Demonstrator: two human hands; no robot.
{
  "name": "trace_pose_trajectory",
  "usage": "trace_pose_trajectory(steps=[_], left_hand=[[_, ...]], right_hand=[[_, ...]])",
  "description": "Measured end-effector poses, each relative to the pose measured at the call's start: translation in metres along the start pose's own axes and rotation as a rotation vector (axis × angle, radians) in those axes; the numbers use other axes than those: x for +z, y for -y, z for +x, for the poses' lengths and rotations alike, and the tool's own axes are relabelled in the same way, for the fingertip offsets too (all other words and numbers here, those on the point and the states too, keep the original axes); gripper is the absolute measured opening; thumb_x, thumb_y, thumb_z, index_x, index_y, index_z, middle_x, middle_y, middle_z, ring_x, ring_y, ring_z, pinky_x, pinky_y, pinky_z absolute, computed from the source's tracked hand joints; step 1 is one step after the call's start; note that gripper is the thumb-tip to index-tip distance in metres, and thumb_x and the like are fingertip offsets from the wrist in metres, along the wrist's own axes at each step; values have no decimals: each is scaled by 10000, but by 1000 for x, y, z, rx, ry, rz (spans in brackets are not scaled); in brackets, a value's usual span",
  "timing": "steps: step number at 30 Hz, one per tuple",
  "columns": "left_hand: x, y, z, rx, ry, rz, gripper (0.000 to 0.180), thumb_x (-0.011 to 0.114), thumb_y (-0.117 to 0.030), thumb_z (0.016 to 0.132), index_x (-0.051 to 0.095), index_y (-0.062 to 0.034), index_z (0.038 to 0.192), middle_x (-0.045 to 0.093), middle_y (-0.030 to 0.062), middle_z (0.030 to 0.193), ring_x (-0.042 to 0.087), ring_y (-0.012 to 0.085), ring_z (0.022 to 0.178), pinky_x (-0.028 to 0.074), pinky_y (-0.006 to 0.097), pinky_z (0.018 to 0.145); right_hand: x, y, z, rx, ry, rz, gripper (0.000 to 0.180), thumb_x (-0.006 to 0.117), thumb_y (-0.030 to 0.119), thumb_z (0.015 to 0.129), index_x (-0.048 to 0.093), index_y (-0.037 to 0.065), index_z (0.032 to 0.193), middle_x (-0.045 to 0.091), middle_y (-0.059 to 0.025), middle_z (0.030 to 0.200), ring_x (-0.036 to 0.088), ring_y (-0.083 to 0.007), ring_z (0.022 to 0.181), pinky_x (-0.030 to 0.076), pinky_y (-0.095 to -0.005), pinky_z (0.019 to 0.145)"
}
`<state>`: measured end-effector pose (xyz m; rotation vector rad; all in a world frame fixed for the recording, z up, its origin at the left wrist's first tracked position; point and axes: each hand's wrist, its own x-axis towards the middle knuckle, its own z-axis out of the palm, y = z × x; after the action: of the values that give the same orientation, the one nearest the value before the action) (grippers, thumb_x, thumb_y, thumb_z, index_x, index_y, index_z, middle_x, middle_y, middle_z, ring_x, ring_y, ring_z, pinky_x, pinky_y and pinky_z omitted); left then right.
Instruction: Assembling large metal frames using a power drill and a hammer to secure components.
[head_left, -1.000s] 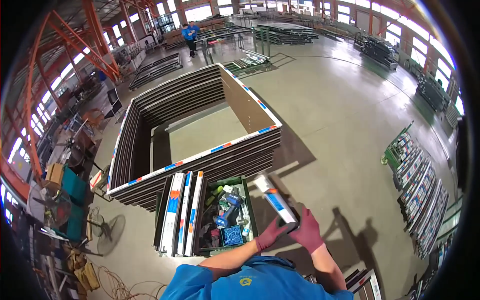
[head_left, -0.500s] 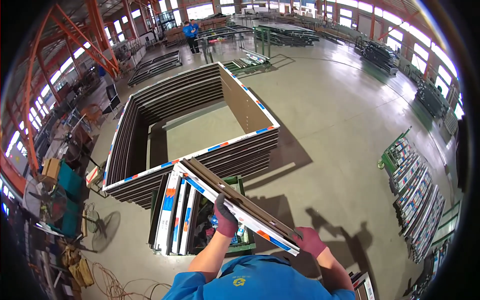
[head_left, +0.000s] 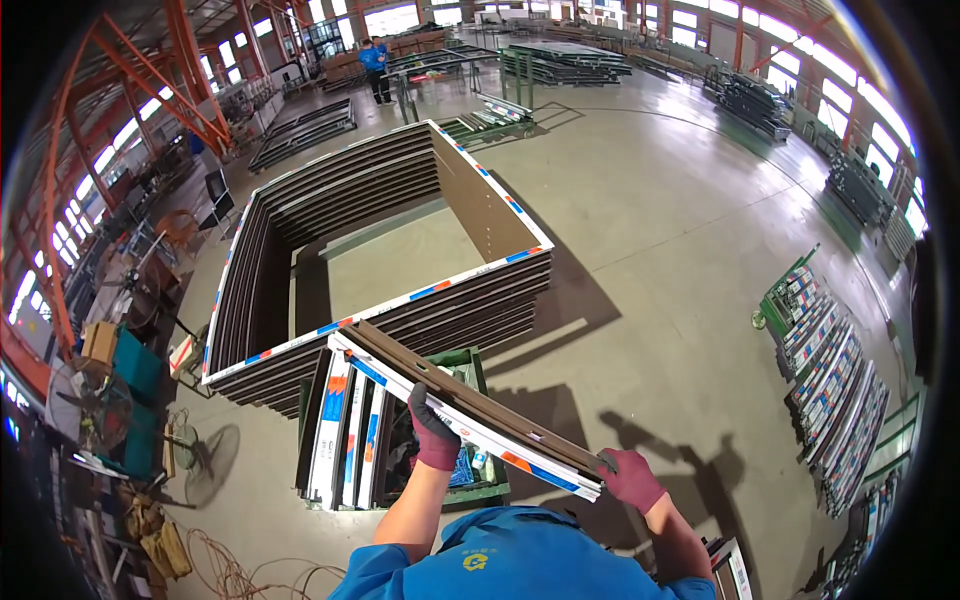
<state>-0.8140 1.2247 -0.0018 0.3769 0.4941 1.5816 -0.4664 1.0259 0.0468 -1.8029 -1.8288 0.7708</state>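
Note:
Both my gloved hands hold a long frame profile (head_left: 480, 402), brown on top with white, blue and orange film along its near side. It slants from the stacked frames down to my right. My left hand (head_left: 435, 438) is closed round its near side, about midway along. At its right end, my right hand (head_left: 632, 480) grips with the fingers curled over the edge. Both gloves are dark red with dark fingertips. Beneath the profile stands a green crate (head_left: 487, 492) with small items inside, partly hidden. More film-covered profiles (head_left: 327, 436) lean at the crate's left.
A tall stack of brown rectangular frames (head_left: 490, 300) stands just ahead. A rack of film-covered profiles (head_left: 830, 385) is at right. On the left are a standing fan (head_left: 183, 445) and loose cables (head_left: 225, 565) on the floor. Another person (head_left: 374, 68) stands far back.
The profile's far end has swung slightly left and toward me, my left hand moving with it. My right hand has shifted a little to the right at the near end.

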Motion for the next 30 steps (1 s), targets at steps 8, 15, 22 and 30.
trace_pose_trajectory(steps=[8, 15, 22, 30], left_hand=[[46, -21, -12, -8, -9, 130, 444, 688, -496, 944, 662, -89, 1120, 714, 99, 993, 708, 274, 921, 585, 422, 861], [51, -27, 0, 66, -123, 118, 461, 663, -540, 940, 637, -115, 1117, 688, 84, 984, 692, 305, 933, 585, 450, 882], [15, -39, 22, 38, -122, -13, 492, 652, -585, 932, 629, -118, 1086, 682, 77, 1024, 687, 264, 953, 571, 419, 899], [17, -10, -4, -89, -174, -92, 651, 659, -658, 865, 707, -95, 1189, 686, 106, 1184, 653, 350, 1083, 534, 543, 989]], right_hand=[[-23, 11, -4, -232, 99, -209, 219, 704, 237, 924, 717, 110, 1101, 733, -177, 944, 705, -420, 912, 566, -518, 786], [-41, 18, 5, -232, 136, 26, 195, 697, 215, 926, 735, 73, 1055, 734, -199, 938, 711, -407, 899, 570, -453, 753], [31, -44, 13, 0, -495, 360, 182, 774, 113, 910, 721, 22, 1058, 704, -96, 805, 675, -194, 753, 553, -365, 715], [66, 24, 48, -83, -697, 668, 511, 861, 64, 841, 626, 68, 1294, 704, -37, 1120, 680, -151, 987, 567, -330, 849]])
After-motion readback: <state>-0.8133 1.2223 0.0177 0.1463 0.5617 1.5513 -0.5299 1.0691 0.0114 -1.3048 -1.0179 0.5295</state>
